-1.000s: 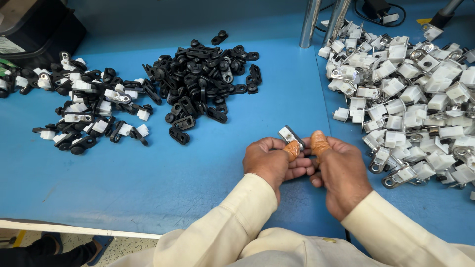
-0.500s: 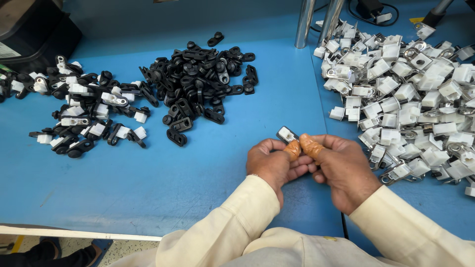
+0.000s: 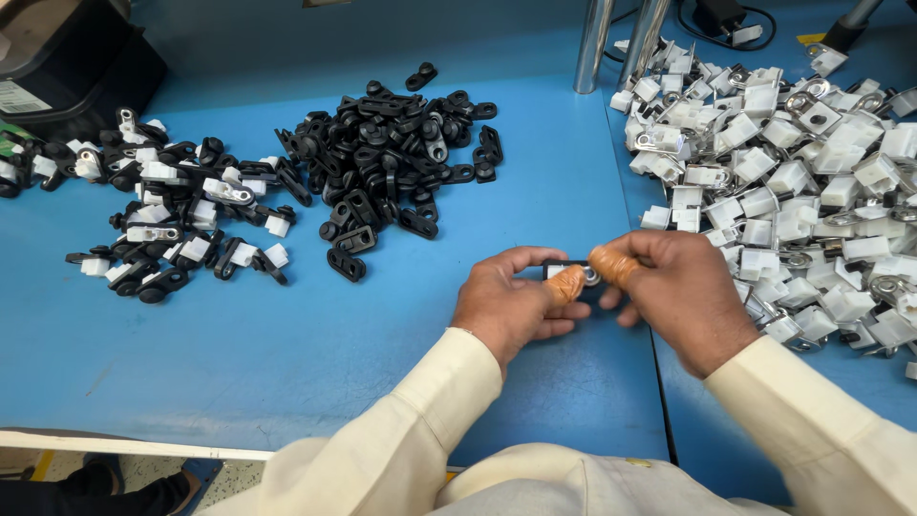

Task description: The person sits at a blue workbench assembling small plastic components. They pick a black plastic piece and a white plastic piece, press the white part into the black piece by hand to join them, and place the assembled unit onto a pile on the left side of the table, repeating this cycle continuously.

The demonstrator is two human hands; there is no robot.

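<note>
Blue surface [image 3: 287,363], piles unchanged: black clips [image 3: 392,162] centre, white clips [image 3: 793,172] right. Left hand [image 3: 511,306] and right hand [image 3: 673,291] both pinch one small black-and-white clip [image 3: 571,273] between rubber-capped fingertips [image 3: 611,266]; since a second ago it has turned flatter, now mostly hidden between them.

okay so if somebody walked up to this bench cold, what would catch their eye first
Probably the two hands at the near edge of the blue table: the left hand and right hand pinch one small black-and-white part between thumbs in orange finger cots. Next, the heaps: white clips piled at the right, black pieces in the middle, and a mixed black-and-white pile at the left.
</note>
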